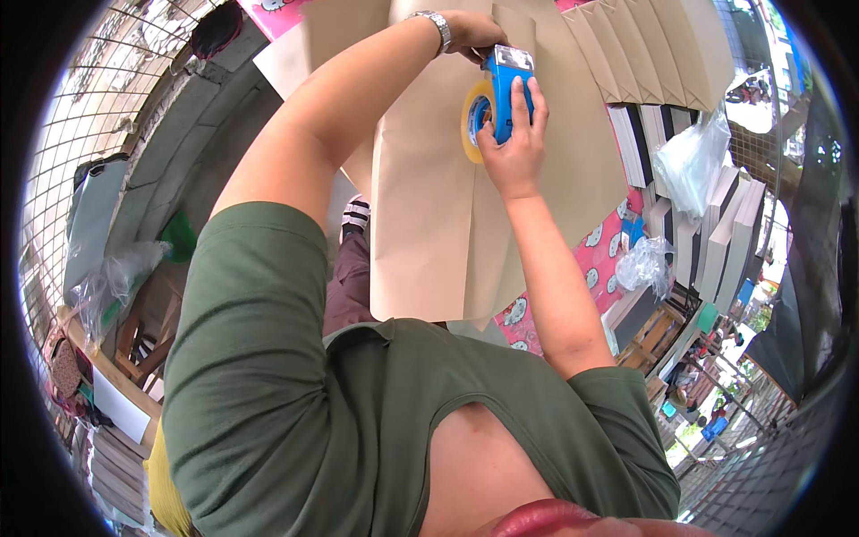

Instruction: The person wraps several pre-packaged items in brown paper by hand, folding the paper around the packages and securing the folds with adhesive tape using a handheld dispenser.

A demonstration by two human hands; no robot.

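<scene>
My right hand (517, 148) is closed around a blue tape dispenser (513, 100), its fingers along the body and its thumb by the yellow-rimmed tape roll (468, 125). At the dispenser's far metal end is my left hand (476, 34), with a silver watch on the wrist. Its fingers curl down over the paper, their tips partly hidden, so what they pinch cannot be made out. Under both hands lies a large brown paper piece (420, 233) with a lengthwise fold, its near edge close to my body. More brown paper lies beneath it.
A fanned stack of folded brown paper (640, 54) lies at the far right. Below it are thick black-and-white stacks (716, 237) and clear plastic bags (689, 166). A pink patterned cover (591, 259) shows under the paper. Wire mesh (98, 72) runs along the left.
</scene>
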